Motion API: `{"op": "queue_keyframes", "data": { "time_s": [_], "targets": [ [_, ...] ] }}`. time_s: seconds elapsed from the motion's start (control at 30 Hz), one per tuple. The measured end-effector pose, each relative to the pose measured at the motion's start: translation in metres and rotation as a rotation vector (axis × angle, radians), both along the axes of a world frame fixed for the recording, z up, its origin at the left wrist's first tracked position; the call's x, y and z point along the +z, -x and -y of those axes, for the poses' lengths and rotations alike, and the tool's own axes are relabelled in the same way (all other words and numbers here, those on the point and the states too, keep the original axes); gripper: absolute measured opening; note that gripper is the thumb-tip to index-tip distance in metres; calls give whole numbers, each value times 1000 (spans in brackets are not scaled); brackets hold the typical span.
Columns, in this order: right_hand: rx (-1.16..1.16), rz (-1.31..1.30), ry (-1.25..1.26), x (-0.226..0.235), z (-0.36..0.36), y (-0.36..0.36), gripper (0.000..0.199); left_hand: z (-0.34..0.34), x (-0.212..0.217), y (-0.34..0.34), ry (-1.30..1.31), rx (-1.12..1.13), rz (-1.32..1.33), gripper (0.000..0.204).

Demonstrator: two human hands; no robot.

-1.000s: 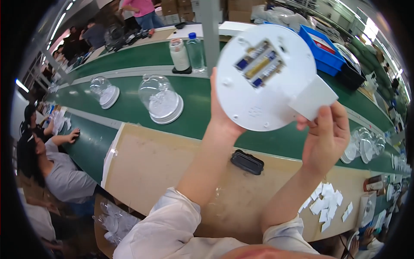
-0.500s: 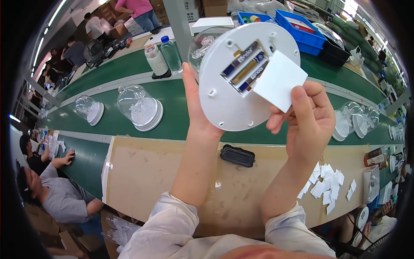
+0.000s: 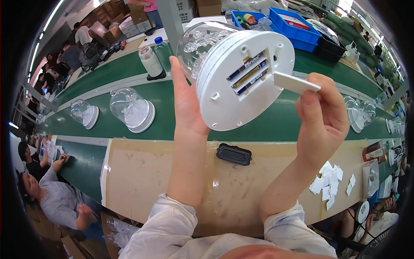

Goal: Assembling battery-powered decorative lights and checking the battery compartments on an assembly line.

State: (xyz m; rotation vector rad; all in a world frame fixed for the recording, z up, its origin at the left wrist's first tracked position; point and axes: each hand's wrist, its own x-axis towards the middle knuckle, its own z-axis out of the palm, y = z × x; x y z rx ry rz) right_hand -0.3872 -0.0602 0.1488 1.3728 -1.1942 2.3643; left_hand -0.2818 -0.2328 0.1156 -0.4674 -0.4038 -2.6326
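My left hand [image 3: 186, 103] holds up a clear dome lamp with a round white base [image 3: 235, 93], its underside turned toward me. The open battery bay [image 3: 249, 74] in the base shows three batteries side by side. My right hand [image 3: 324, 118] pinches a small white rectangular cover [image 3: 295, 83] by its right end, with the cover's left end at the right edge of the bay.
Two more clear domes [image 3: 131, 110] lie on the green conveyor belt [image 3: 112, 129]. A black oblong part [image 3: 233, 154] and a pile of white covers [image 3: 327, 181] rest on the tan worktop [image 3: 142, 177]. Blue bins [image 3: 293, 21] and bottles [image 3: 150, 60] stand beyond. Seated people [image 3: 47, 194] work at left.
The lamp tilted so its dome now shows at the upper left. My right hand brought the white cover from the base's lower right up to the edge of the battery bay.
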Motion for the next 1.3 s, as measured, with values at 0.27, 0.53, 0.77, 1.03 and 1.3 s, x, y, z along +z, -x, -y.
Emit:
{"op": "queue_keyframes", "data": {
  "time_s": [0.27,0.53,0.77,1.03,1.3],
  "targets": [
    [119,86,-2,-3,0,8,17,-10,-1,3,146,115,-114,59],
    [282,312,75,-4,-5,11,24,-9,2,-3,98,-78,-148,55],
    [145,319,-15,1,-3,3,26,-23,4,9,118,59,4,67],
    [-74,-242,137,0,1,10,22,-13,2,7,106,-66,-54,70],
    [-360,-366,-53,-6,3,20,18,-13,-6,13,82,-6,224,47]
  ]
}}
